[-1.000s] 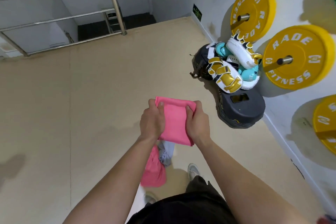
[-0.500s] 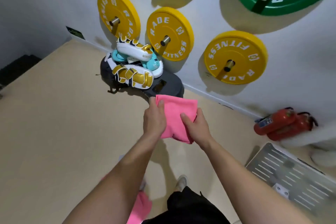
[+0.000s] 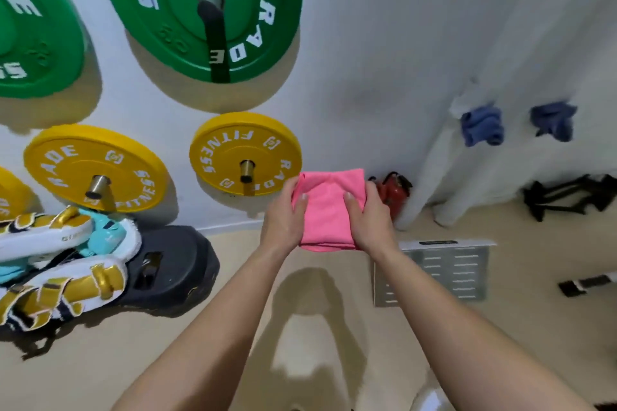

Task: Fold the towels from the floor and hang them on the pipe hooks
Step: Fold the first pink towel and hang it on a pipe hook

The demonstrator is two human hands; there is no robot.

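A folded pink towel (image 3: 329,210) is held in the air in front of me, between both hands. My left hand (image 3: 283,220) grips its left edge with the thumb on top. My right hand (image 3: 372,218) grips the right edge the same way. Two blue towels, one (image 3: 482,125) and another (image 3: 552,120), hang on white pipes (image 3: 434,163) at the right wall. The hooks themselves are hidden by the blue towels.
Green (image 3: 200,10) and yellow weight plates (image 3: 245,153) hang on the wall ahead. Boxing pads (image 3: 63,260) lie on a black plate (image 3: 167,267) at the left. A red extinguisher (image 3: 394,192), a metal step (image 3: 444,270) and black handles (image 3: 567,197) are on the floor at right.
The view has swung right and up from the floor and stair rail to the wall and the pipes. Both hands have kept hold of the pink towel throughout.
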